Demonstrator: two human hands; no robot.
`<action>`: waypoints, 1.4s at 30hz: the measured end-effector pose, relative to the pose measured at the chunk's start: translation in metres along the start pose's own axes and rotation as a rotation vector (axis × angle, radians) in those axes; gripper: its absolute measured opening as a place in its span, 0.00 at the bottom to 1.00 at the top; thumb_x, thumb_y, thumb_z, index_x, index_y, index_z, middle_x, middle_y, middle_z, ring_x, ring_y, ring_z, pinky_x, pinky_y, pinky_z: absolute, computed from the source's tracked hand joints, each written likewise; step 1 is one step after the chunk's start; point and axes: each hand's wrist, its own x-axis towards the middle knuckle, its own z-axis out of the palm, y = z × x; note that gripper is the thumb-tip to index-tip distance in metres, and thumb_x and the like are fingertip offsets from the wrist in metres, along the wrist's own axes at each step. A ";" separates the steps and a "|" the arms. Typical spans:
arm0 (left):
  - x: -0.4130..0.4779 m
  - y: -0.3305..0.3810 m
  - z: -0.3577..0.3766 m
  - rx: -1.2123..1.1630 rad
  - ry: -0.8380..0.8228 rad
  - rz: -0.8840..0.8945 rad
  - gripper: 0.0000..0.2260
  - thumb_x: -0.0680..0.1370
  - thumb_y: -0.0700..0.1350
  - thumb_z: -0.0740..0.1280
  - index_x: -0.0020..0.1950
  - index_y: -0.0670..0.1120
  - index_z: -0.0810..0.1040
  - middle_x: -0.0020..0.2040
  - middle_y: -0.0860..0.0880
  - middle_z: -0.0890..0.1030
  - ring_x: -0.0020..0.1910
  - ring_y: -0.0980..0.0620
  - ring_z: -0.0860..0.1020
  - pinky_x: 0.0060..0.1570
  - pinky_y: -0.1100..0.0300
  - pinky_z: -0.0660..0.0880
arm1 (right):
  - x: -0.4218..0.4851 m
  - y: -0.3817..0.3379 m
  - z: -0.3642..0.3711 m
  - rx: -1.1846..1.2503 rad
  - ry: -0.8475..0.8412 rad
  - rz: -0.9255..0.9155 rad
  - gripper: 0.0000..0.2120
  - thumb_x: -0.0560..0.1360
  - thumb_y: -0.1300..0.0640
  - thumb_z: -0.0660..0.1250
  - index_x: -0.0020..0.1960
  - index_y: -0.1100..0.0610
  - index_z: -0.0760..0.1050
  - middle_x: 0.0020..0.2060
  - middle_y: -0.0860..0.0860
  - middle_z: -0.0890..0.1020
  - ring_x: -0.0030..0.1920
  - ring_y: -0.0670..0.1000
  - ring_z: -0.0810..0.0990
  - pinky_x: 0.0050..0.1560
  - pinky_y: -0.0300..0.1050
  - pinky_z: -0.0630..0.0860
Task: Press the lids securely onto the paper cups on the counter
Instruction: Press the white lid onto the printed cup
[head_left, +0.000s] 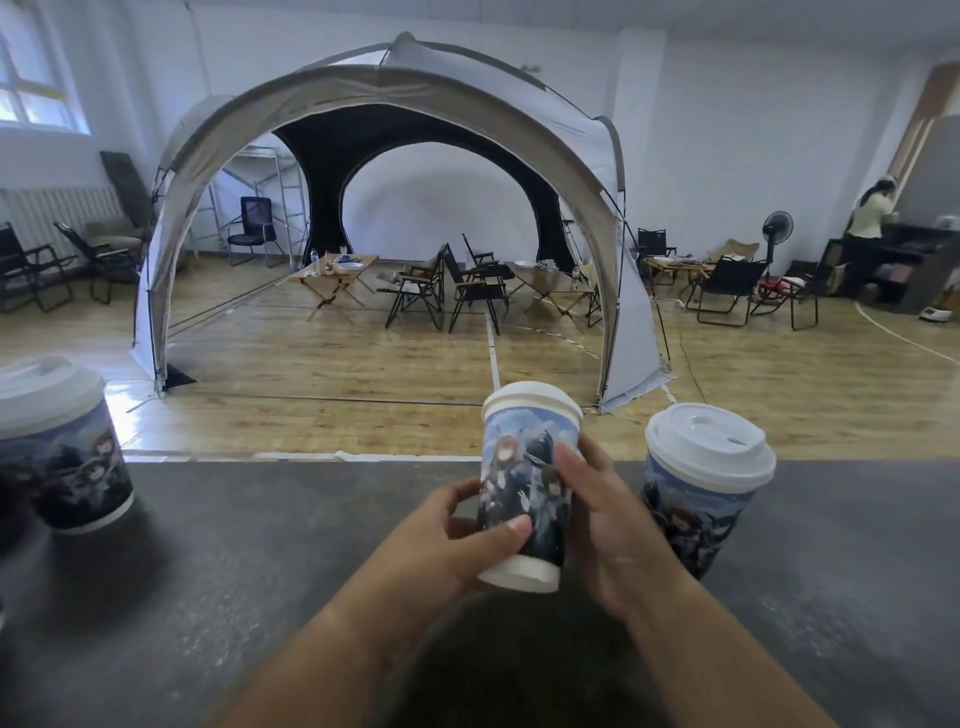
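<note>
At the middle of a dark grey table (218, 571), seen from above and behind the hands, we hold a middle paper cup (524, 483) printed with cartoon characters. Our left hand (457, 540) wraps round its lower part, the thumb (514, 530) lying across the front of the print. Our right hand (597, 525) clasps the other side, fingers (566, 460) curled onto the cup wall higher up. The cup leans a little, its white base rim turned toward us, and it looks raised just off the table. A white middle lid (532, 402) caps it; we cannot tell how firmly it sits.

Just beside our right hand stands a right cup (691, 514) of the same print, upright on the table, wearing a white domed right lid (714, 447) with a sip opening. Well apart, at the far left edge of the view, a left cup (72, 467) stands with its own white left lid (47, 387).

Beyond the table lies a wooden floor (322, 374) with a large grey dome tent (384, 93). Under it are black folding chairs (467, 286) and a low wooden folding table (332, 273). Far right, a standing fan (776, 228) and a person (867, 223) with their back to us.
</note>
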 end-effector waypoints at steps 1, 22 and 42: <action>-0.002 0.002 0.002 0.153 0.040 0.018 0.37 0.61 0.55 0.78 0.67 0.55 0.69 0.55 0.50 0.83 0.53 0.51 0.82 0.57 0.51 0.79 | 0.000 0.001 0.001 -0.060 0.037 -0.042 0.29 0.68 0.54 0.72 0.67 0.52 0.70 0.56 0.59 0.83 0.53 0.60 0.85 0.53 0.60 0.82; -0.004 0.006 0.005 -0.083 -0.019 -0.055 0.30 0.62 0.50 0.76 0.62 0.42 0.75 0.51 0.43 0.84 0.44 0.49 0.85 0.46 0.55 0.82 | 0.008 0.008 -0.009 0.052 -0.010 0.007 0.36 0.65 0.47 0.80 0.69 0.57 0.71 0.60 0.63 0.81 0.60 0.65 0.81 0.61 0.66 0.76; 0.004 -0.003 -0.004 -0.184 -0.188 -0.169 0.28 0.66 0.50 0.77 0.60 0.37 0.77 0.53 0.41 0.84 0.46 0.48 0.82 0.45 0.56 0.78 | 0.003 -0.004 -0.010 0.120 -0.079 0.194 0.30 0.71 0.49 0.70 0.68 0.64 0.72 0.57 0.65 0.82 0.50 0.63 0.84 0.46 0.57 0.83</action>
